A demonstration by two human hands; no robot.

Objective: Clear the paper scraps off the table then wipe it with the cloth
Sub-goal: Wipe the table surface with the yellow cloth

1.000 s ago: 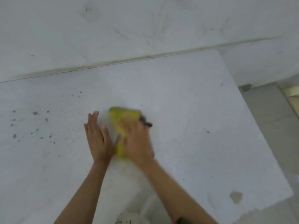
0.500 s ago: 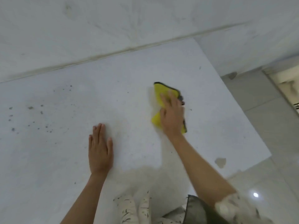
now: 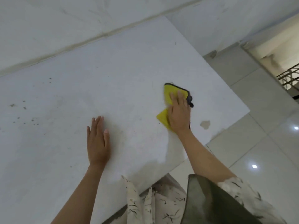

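Observation:
A yellow cloth (image 3: 168, 94) with a dark grey edge lies on the white table (image 3: 113, 70), toward its right side. My right hand (image 3: 179, 113) presses flat on top of the cloth and covers its middle. My left hand (image 3: 97, 141) rests flat on the bare tabletop with fingers apart, well to the left of the cloth and holding nothing. No paper scraps show on the table.
Small dark specks (image 3: 24, 108) dot the table's left part. A brownish stain (image 3: 205, 124) sits near the right edge, just right of my wrist. The table meets a white wall (image 3: 80, 16) at the back. Glossy floor tiles (image 3: 258, 151) lie to the right.
My right hand has slid the cloth from beside the left hand toward the table's right side. The left hand has stayed flat on the table.

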